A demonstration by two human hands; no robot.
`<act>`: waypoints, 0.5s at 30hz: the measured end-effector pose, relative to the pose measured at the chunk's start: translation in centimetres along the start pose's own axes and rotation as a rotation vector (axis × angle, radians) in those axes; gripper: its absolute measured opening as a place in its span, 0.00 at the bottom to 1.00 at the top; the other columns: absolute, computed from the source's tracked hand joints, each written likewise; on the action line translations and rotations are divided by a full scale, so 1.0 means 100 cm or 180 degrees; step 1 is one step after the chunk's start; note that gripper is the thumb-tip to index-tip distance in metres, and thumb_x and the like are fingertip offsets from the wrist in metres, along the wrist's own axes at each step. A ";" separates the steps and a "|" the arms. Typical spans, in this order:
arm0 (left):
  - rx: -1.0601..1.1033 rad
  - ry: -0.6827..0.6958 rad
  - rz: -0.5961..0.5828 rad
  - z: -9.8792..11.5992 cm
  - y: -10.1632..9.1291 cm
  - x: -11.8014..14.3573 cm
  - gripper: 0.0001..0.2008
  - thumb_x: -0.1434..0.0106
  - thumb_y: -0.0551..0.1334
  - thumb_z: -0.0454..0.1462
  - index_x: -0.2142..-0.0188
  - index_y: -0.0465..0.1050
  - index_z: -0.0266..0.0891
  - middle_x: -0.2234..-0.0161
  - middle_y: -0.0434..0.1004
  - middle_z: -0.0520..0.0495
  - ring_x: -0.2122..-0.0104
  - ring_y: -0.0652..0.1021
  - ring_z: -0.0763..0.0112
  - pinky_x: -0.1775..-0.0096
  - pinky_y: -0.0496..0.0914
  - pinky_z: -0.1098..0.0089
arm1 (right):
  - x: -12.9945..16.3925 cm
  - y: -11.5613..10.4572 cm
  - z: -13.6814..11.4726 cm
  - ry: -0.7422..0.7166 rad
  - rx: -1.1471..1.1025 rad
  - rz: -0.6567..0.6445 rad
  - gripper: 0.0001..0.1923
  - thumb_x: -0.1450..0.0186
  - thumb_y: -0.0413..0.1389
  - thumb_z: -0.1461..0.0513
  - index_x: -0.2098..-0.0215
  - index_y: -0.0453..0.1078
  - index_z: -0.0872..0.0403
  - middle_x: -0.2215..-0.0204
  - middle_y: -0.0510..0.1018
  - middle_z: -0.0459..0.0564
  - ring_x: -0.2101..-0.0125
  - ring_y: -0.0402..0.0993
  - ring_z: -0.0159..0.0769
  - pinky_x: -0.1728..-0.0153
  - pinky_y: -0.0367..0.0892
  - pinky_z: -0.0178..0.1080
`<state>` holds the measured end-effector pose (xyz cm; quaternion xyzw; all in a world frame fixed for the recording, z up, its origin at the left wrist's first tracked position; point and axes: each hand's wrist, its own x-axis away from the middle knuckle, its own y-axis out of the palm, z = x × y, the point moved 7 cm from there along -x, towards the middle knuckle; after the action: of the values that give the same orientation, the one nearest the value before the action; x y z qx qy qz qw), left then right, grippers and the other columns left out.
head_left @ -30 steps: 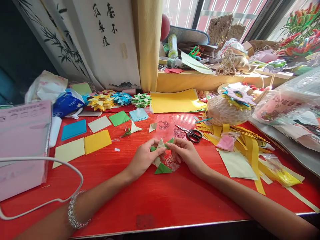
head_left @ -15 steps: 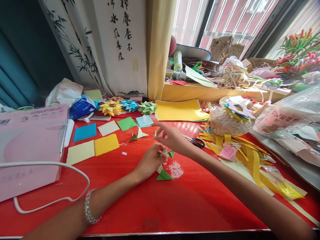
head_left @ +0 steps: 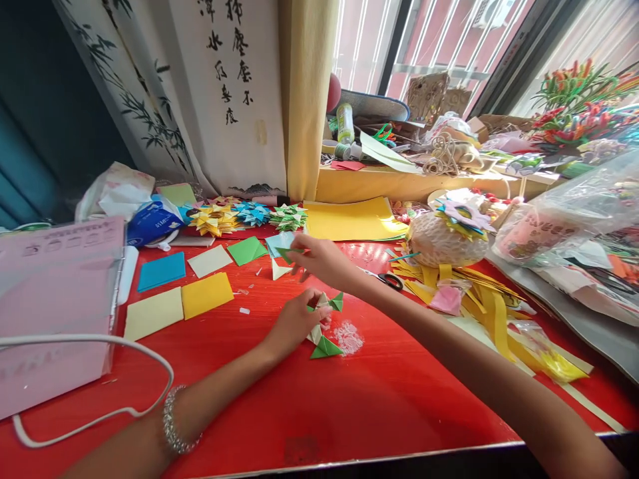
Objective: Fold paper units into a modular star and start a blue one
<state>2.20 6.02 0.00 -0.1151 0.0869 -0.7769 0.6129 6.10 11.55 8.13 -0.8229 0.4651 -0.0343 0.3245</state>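
head view: two bare hands over folded paper on a red table [head_left: 389, 399].
left hand [head_left: 292, 322] pinches the green-and-cream folded assembly [head_left: 322, 326] at table centre. right hand [head_left: 324, 259], at 12 o'clock from it, pinches a small green folded piece [head_left: 285, 253] just above a cream one [head_left: 279, 269]. scissors [head_left: 387, 279] lie at 3 o'clock of that hand.

Red table [head_left: 399, 412] fills lower frame. Left: pink box [head_left: 54, 299], white cord [head_left: 100, 342]. Centre left: blue [head_left: 160, 271], cream [head_left: 154, 313], yellow [head_left: 206, 295], green [head_left: 247, 251] paper squares. Upper centre: folded paper stars [head_left: 249, 214] (yellow, blue, green), large yellow sheet [head_left: 352, 218]. Centre: green-and-cream folded piece [head_left: 323, 332], scissors [head_left: 387, 279]. Right: yellow paper strips [head_left: 494, 306], plastic bags [head_left: 574, 213].
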 end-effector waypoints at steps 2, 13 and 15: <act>0.0369 -0.0015 -0.0064 0.000 0.002 0.000 0.08 0.47 0.59 0.41 0.70 0.64 0.38 0.77 0.70 0.53 0.76 0.72 0.72 0.73 0.65 0.73 | 0.031 -0.022 0.012 0.0157 -0.0780 0.0361 0.06 0.38 0.48 0.60 0.71 0.60 0.55 0.75 0.71 0.46 0.73 0.73 0.30 0.76 0.69 0.31; 0.1397 -0.0236 -0.0011 -0.002 0.000 0.001 0.12 0.50 0.64 0.40 0.72 0.62 0.37 0.72 0.69 0.50 0.67 0.77 0.66 0.68 0.72 0.68 | 0.110 -0.034 0.074 0.0990 -0.1760 0.1157 0.09 0.42 0.52 0.62 0.63 0.60 0.54 0.80 0.68 0.40 0.81 0.69 0.29 0.80 0.65 0.33; 0.1378 -0.0251 -0.0014 -0.001 -0.001 0.000 0.13 0.50 0.64 0.40 0.74 0.60 0.37 0.73 0.69 0.51 0.67 0.76 0.66 0.68 0.71 0.69 | 0.108 -0.028 0.081 0.1036 -0.1812 0.1070 0.14 0.43 0.53 0.61 0.58 0.59 0.54 0.79 0.69 0.41 0.81 0.70 0.29 0.80 0.66 0.32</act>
<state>2.10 6.02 -0.12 -0.0114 -0.1063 -0.7736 0.6246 17.14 8.13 0.69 -0.7761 0.6303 0.0199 0.0054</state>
